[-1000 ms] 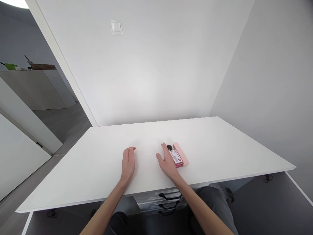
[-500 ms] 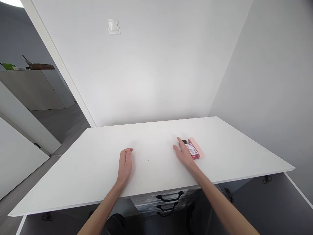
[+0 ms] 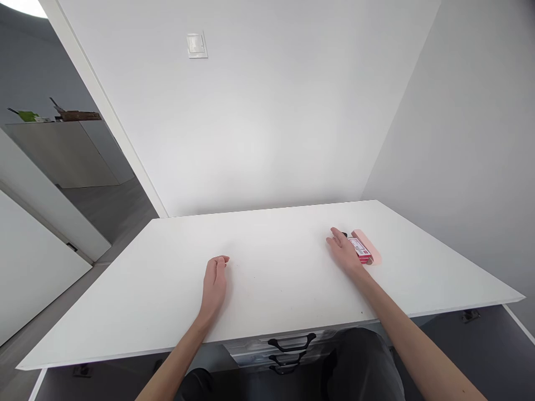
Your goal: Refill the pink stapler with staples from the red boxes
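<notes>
White surface: pink case and boxes shifted right

The magenta-and-white boxes and the case lie grouped at right of centre in the frame, farther right than a moment earlier and now well apart from the left hand. The right hand lies with its outer edge at the group, fingers extended, thumb apart; a black object shows partly behind it. At centre left, the other hand rests loosely curled; whether its fingertips meet cannot be told.

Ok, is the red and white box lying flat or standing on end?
Lying flat: the box, beside the right hand, shows its printed white side upward.
</notes>
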The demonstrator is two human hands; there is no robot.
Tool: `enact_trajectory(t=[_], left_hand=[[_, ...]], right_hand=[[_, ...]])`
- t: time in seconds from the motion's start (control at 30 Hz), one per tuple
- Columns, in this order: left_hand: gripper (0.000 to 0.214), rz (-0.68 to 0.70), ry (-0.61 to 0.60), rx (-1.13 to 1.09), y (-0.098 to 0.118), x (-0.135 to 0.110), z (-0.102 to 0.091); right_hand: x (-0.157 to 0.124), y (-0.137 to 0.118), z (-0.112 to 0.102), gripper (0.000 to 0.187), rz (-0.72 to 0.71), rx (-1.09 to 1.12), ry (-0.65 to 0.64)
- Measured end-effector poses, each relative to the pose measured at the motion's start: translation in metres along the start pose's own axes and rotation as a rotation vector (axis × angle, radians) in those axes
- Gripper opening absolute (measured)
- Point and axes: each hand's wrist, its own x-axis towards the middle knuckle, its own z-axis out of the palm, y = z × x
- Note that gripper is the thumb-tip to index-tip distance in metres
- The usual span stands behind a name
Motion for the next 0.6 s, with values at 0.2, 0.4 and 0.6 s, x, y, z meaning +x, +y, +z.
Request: enact_trajectory(t=[0.2,0.4,0.6], left_hand=[[0.032,0.005,-0.006,-0.001,-0.001,0.001,0.000],[0.033,0.031,-0.027,0.009,-0.001,0.001,0.001],[0.036,0.047,-0.037,0.028,-0.005,0.003,0.001]], right_hand=[[-0.027,-0.004,-0.002,0.052,-0.111,-0.011,-0.078],[-0.073,-0.010,-0.044,0.033,-0.315,-0.111,0.236],[-0.065,0.011,-0.087,0.082,-0.108,-0.087,0.376]])
